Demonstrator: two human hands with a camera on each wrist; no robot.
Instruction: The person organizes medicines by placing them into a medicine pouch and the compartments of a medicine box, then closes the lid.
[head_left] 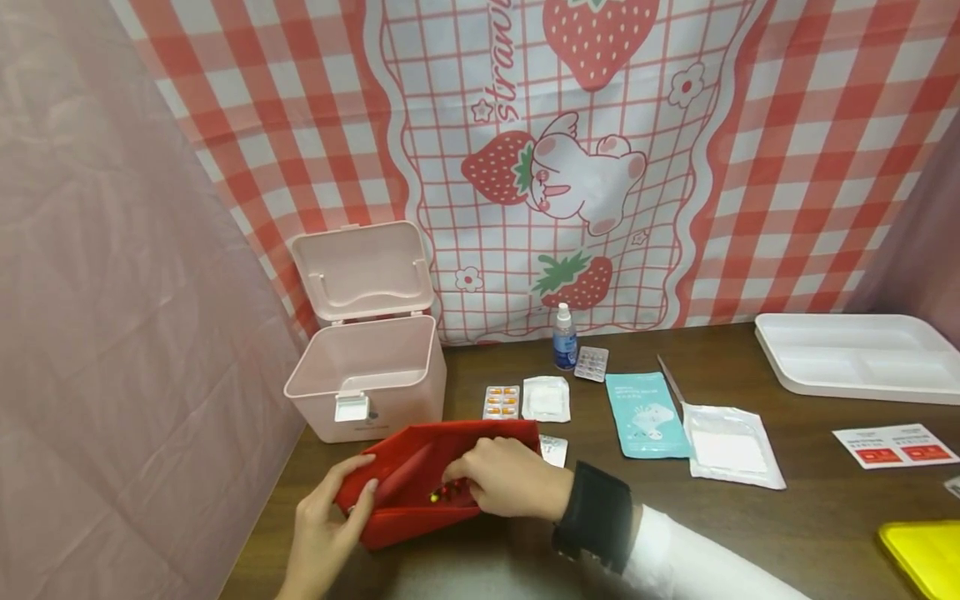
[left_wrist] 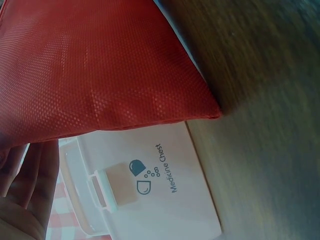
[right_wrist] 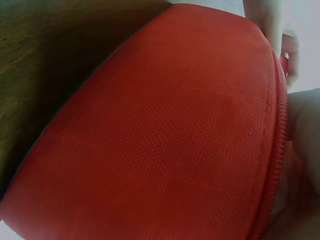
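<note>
A red zippered pouch (head_left: 420,527) is held unzipped near the table's front edge, its mouth facing up. My left hand (head_left: 327,518) grips its left end, thumb at the opening and fingers on the far side. My right hand (head_left: 512,478) reaches into the mouth with curled fingers, pinching a small dark item with a yellow-green tip (head_left: 436,497); its kind is mostly hidden by the fingers. The right wrist view shows the pouch's front wall (right_wrist: 165,125) and zipper teeth (right_wrist: 280,130). In the left wrist view the pouch's corner (left_wrist: 190,105) overlaps the medicine chest (left_wrist: 165,200).
Behind the pouch, the pink medicine chest (head_left: 405,404) stands with its lid raised. Nearby are a capsule blister (head_left: 501,402), gauze packet (head_left: 546,399), spray bottle (head_left: 565,340), tablet blister (head_left: 592,364), teal packet (head_left: 647,415), tweezers (head_left: 671,379) and larger dressing packet (head_left: 731,448). A white tray (head_left: 832,388) stands right.
</note>
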